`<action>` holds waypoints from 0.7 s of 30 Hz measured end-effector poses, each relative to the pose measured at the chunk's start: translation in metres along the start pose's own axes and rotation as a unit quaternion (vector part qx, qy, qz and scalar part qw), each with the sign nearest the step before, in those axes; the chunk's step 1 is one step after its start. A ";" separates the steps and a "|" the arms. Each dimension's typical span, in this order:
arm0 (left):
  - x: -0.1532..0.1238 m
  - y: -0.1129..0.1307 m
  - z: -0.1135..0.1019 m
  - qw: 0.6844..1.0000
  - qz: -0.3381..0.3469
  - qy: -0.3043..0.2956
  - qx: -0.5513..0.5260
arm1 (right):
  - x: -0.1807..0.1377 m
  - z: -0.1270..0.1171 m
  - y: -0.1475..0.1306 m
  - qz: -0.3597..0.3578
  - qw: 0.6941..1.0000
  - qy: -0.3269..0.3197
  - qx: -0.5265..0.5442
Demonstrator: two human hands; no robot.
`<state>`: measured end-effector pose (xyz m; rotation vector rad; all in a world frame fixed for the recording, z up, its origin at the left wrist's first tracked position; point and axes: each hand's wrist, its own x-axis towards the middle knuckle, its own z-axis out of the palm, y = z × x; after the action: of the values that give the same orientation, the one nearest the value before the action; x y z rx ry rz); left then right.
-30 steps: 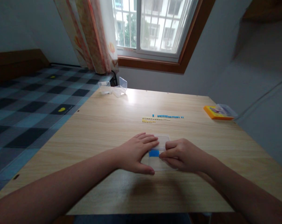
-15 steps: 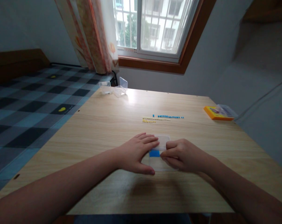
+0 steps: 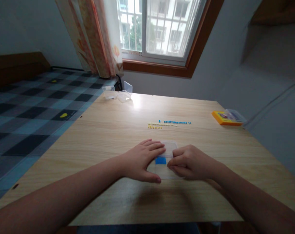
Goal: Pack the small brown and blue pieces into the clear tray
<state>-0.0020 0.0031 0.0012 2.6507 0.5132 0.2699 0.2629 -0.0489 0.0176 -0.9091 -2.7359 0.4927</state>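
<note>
A clear plastic box (image 3: 159,173) lies open on the table in front of me, its lid part (image 3: 170,145) on the far side. Inside it is a flat patch of blue (image 3: 160,160), apparently small blue pieces set close together. My left hand (image 3: 142,160) rests over the box's left side, fingers spread and thumb apart at the near edge. At the right of the blue patch, my right hand (image 3: 190,162) has its fingertips pinched together over the box. Whatever is between those fingertips is too small or hidden to make out.
Beyond the box are rows of tiny blue pieces (image 3: 175,122) and yellowish pieces (image 3: 155,126). An orange-yellow box (image 3: 226,118) with a clear lid sits at the table's right edge. Open clear cases (image 3: 124,95) stand at the far left corner. A checked bed (image 3: 35,120) adjoins the left side.
The whole view has shifted slightly. Both hands keep nearly the same pose over the box, and the rows of pieces look unchanged.
</note>
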 end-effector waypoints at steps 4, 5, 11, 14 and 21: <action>0.000 0.000 0.000 1.000 0.000 -0.001 -0.001 | 0.000 0.000 0.001 -0.008 1.000 0.000 0.001; 0.000 0.000 0.000 1.000 0.000 -0.001 -0.001 | 0.000 0.000 0.000 -0.006 1.000 0.001 -0.001; 0.000 0.000 0.000 1.000 -0.002 -0.003 -0.004 | 0.002 -0.001 -0.003 0.006 1.000 0.000 -0.001; 0.000 0.000 0.000 1.000 -0.005 -0.003 -0.003 | 0.003 -0.001 -0.005 0.015 1.000 -0.002 0.006; 0.001 -0.001 0.000 1.000 -0.005 -0.008 0.003 | 0.004 -0.002 -0.005 0.013 1.000 0.003 0.013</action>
<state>-0.0017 0.0040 0.0007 2.6530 0.5237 0.2452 0.2577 -0.0494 0.0211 -0.9379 -2.7088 0.5292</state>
